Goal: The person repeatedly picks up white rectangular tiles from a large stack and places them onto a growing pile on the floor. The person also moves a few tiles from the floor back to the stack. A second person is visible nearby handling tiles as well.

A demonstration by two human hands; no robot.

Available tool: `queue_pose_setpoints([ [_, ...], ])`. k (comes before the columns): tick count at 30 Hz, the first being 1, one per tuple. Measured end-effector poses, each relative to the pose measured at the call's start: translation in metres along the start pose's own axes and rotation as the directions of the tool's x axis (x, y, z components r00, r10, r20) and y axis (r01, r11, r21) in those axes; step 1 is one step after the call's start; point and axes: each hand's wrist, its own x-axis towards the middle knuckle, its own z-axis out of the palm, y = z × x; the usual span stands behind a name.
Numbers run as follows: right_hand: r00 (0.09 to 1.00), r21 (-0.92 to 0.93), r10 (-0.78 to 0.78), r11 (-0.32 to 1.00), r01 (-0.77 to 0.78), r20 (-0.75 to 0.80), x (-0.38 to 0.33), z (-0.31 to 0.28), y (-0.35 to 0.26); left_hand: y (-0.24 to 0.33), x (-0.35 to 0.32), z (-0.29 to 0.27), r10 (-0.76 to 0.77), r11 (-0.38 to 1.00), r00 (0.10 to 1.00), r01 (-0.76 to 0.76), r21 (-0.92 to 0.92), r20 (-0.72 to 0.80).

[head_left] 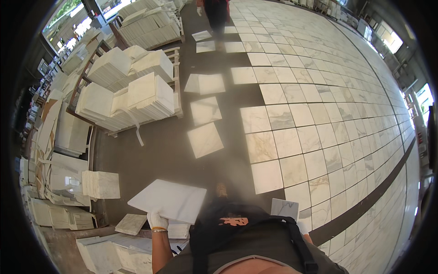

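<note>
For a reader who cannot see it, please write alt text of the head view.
A gloved left hand holds a white marble tile above a dark floor. Loose tiles lie ahead, a laid tile field spreads right, and tile stacks stand left.

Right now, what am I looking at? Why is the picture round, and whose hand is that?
The picture comes from a camera worn on a person's head, looking down, with a wide lens that bends everything round. Low down is the person's own left hand in a white glove, holding a white tile by its edge. The right hand is not visible. On the dark floor lie loose marble tiles, and to the right many tiles are laid out in neat rows. On the left stand stacks of tiles. Far ahead another person stands.
</note>
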Motion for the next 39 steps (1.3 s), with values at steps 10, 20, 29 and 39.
queue_pose_setpoints([
  [10,0.985,0.079,0.169,0.982,-0.172,0.046,0.103,-0.063,-0.124,0.008,0.191,0.217,0.073,0.994,0.994,-0.065,0.093,-0.083],
  [20,0.988,0.016,0.070,0.997,-0.073,0.140,0.334,-0.229,-0.262,0.000,0.315,0.341,0.055,0.995,0.961,-0.030,0.096,-0.271],
  [29,0.994,0.141,0.008,0.990,0.008,-0.106,0.519,-0.386,-0.400,-0.015,0.443,0.482,0.041,0.999,0.914,-0.026,0.041,-0.405],
  [39,0.997,0.346,0.064,0.935,-0.071,0.032,0.641,-0.531,-0.570,0.013,0.616,0.725,0.004,1.000,0.969,-0.002,0.009,-0.247],
])
